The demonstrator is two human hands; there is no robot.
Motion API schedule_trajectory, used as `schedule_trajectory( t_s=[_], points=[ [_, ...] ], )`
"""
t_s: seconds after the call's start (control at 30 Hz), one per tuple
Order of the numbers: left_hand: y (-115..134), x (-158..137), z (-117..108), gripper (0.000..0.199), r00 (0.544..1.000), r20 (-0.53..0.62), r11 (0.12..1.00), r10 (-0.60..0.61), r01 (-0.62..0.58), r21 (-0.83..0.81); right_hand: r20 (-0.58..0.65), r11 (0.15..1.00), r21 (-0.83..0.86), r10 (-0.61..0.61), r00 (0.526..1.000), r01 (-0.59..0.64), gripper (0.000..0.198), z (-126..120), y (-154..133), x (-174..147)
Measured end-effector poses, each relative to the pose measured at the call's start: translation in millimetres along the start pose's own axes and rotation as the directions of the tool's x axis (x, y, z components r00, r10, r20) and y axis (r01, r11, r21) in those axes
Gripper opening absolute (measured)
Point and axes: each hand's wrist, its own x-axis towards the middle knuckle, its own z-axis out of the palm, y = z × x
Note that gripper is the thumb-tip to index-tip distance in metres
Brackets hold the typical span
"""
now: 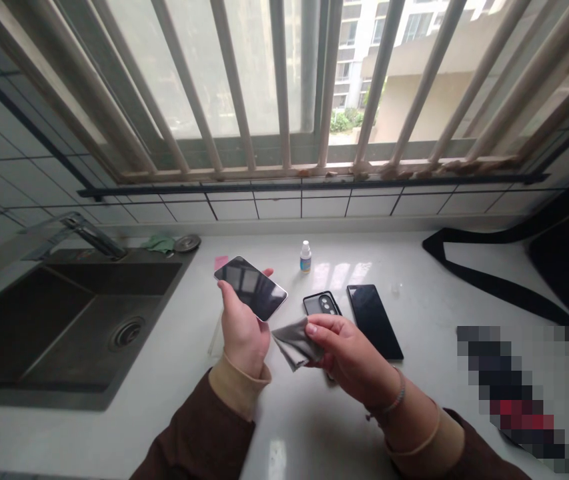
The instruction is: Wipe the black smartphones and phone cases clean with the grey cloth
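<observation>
A smartphone [251, 288] with a dark, reflective screen lies tilted in my left hand [244, 333], its screen facing up and the fingers wrapped round its edges. My right hand [341, 343] pinches a folded grey cloth [297, 343], which hangs a little to the right of the phone and apart from it. Behind the right hand, a black phone case [321, 303] with camera cut-outs lies on the counter, partly covered by the fingers. To the right of the case is a second dark phone or small tablet [374, 320], lying flat. A small white bottle [305, 259] stands upright behind the case.
The white counter [284, 427] has a dark sink [79, 320] with a faucet [94, 237] at left. A green cloth [159, 243] and a drain cover [187, 243] lie by its back rim. A black strap [479, 273] lies at right. Window bars [279, 80] rise behind.
</observation>
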Motion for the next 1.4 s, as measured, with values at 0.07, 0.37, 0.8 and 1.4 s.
schedule_trajectory(
  t_s=[0.07, 0.37, 0.8, 1.4],
  points=[
    [10, 8, -3, 0.061, 0.986, 0.05, 0.987, -0.16, 0.16, 0.005, -0.04, 1.0, 0.015, -0.019, 0.999, 0.02, 0.036, -2, -4, 1],
    [76, 22, -52, 0.044, 0.88, 0.109, 0.821, -0.462, 0.378, 0.428, -0.095, 0.997, 0.023, -0.077, 0.992, 0.08, 0.032, -5, -10, 3],
    [73, 49, -103, 0.05, 0.943, 0.058, 0.631, -0.329, 0.174, 0.756, -0.105, 0.996, -0.02, -0.089, 0.99, 0.087, 0.035, -6, -9, 2],
    [48, 47, -116, 0.052, 0.924, 0.362, -0.317, 0.12, -0.31, 0.896, -0.097, 0.996, -0.038, -0.085, 0.992, 0.081, 0.037, -9, -7, 3]
  ],
)
